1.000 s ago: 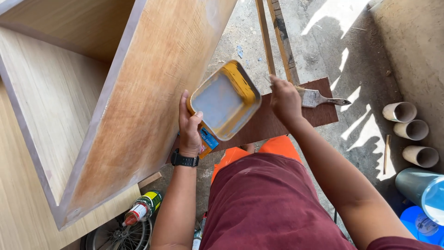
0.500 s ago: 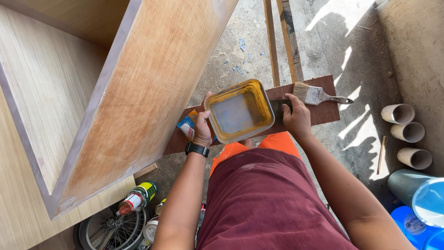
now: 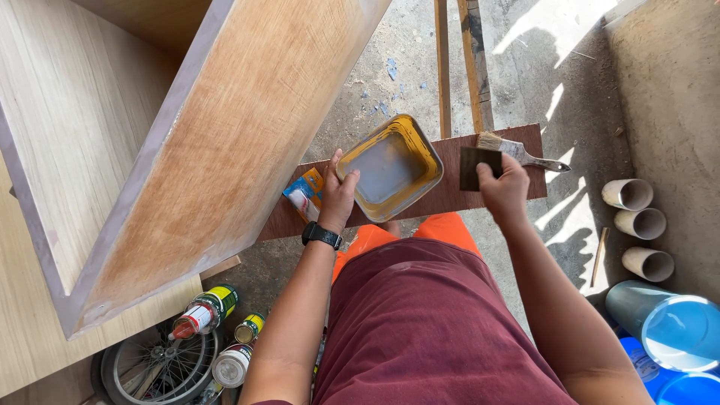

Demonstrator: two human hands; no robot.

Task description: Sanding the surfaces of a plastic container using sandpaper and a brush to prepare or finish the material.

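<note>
My left hand [image 3: 339,195] grips the near-left rim of a rectangular metal tray [image 3: 390,166] stained yellow inside, which rests on a dark brown board [image 3: 450,191]. My right hand [image 3: 502,187] holds a small dark square piece [image 3: 478,165] over the board's right part. A paintbrush [image 3: 521,154] lies on the board just beyond that hand. A small orange and blue packet [image 3: 306,193] lies on the board left of my left hand.
A large wooden cabinet panel [image 3: 217,150] with a glue-smeared face fills the left. Cans and a bottle [image 3: 217,330] lie beside a wheel [image 3: 142,367] at lower left. Three cardboard tubes [image 3: 637,225] and blue containers [image 3: 675,330] sit at right. Wooden slats [image 3: 457,67] lie on the concrete.
The tray went from tilted against the cabinet panel down onto the board. My right hand left the tray's rim and picked up the dark square piece.
</note>
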